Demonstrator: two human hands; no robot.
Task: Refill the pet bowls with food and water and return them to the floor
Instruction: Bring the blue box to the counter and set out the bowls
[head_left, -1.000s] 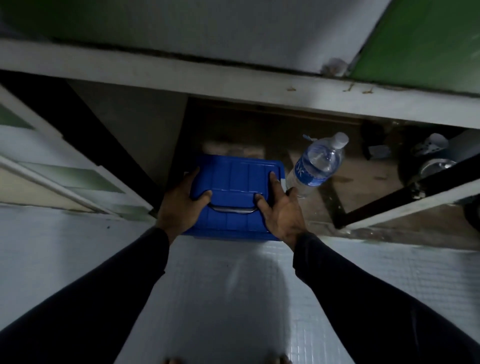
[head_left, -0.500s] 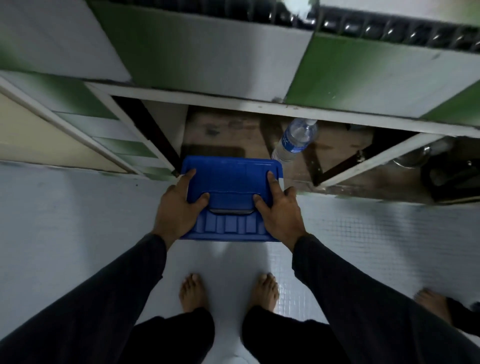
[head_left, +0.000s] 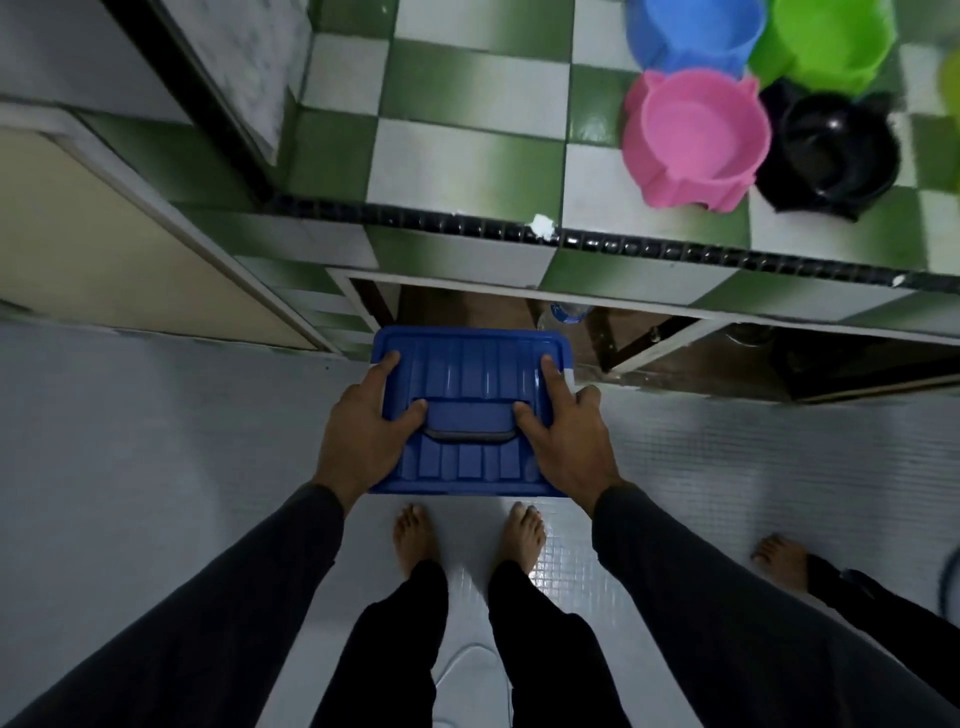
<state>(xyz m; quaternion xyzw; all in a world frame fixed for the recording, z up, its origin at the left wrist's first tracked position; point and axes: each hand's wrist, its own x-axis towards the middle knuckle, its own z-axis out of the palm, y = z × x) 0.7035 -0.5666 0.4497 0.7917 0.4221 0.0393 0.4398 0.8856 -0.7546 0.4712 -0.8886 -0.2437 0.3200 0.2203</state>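
I hold a blue lidded plastic box (head_left: 467, 374) in the air in front of me, above my feet. My left hand (head_left: 363, 436) grips its left side, thumb on the lid by the handle. My right hand (head_left: 561, 441) grips its right side the same way. On the green-and-white tiled counter top stand several pet bowls: a pink one (head_left: 696, 140), a black one (head_left: 831, 156), a blue one (head_left: 691, 36) and a green one (head_left: 826, 41). The pink bowl looks empty. A water bottle (head_left: 563, 312) stands in the open cupboard under the counter, mostly hidden.
The cupboard door (head_left: 654, 343) under the counter stands open to the right of the box. A cream door (head_left: 104, 249) is at the left. Another person's foot (head_left: 779, 561) is on the white floor at the right. My bare feet stand below the box.
The box has come out of the low cupboard and risen with both hands. The view has tilted up, so the counter top and the bowls are now visible.
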